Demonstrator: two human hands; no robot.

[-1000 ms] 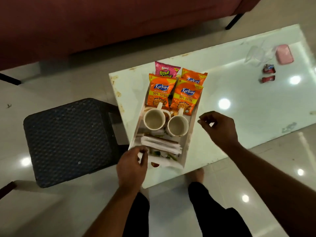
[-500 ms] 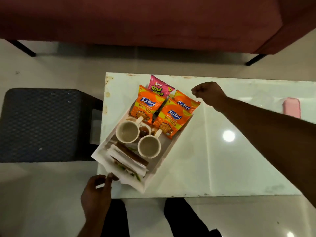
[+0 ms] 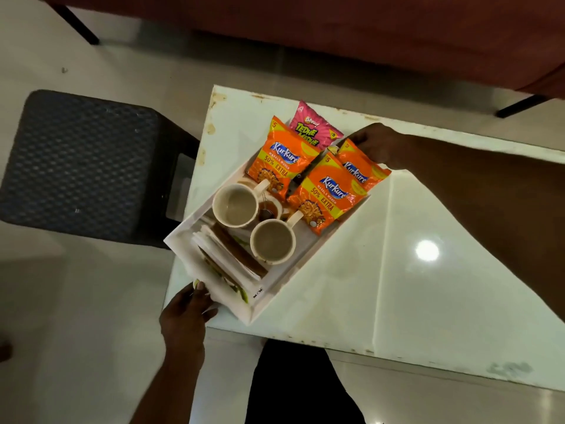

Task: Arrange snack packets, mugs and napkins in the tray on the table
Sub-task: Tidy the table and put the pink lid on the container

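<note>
Fingers of the right hand hide behind a Kurkure packet, grip unclear; the left hand pinches the tray by its near corner.

Left of me: black woven-texture stool, square top, rounded corners, standing on the floor. Floor is pale glossy tile, with a small dark speck far left. Red sofa spans the top of view; two thin black sofa legs visible. My black trousers at bottom centre. Reddish-brown object cut off by left edge, can't identify.
</note>
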